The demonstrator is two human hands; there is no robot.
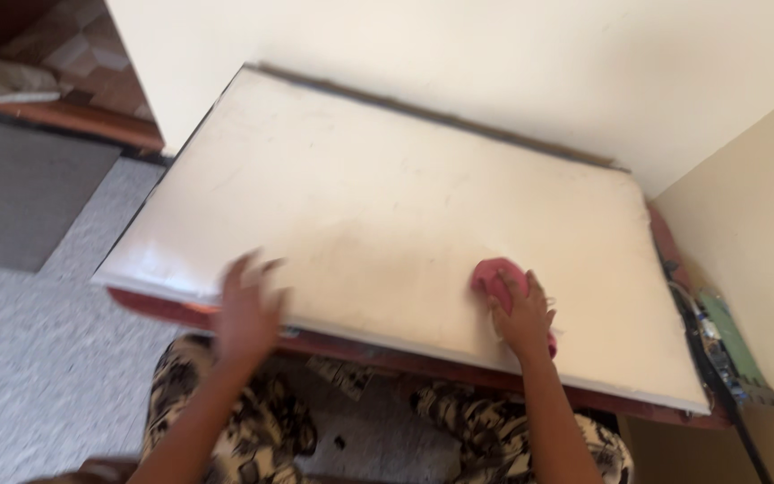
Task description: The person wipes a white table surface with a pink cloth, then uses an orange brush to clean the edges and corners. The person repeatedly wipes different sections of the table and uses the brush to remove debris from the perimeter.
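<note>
Pressing one pink cloth [497,277] onto one white board [387,206], right hand [523,315] fingers gripping; left hand [245,309] fingers spread.

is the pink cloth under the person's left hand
No, the pink cloth lies under the right hand on the white board, while the left hand rests at the board's near edge without it.

Pink cloth [493,276], white board [387,206], black-and-cream patterned trousers [262,430].
</note>
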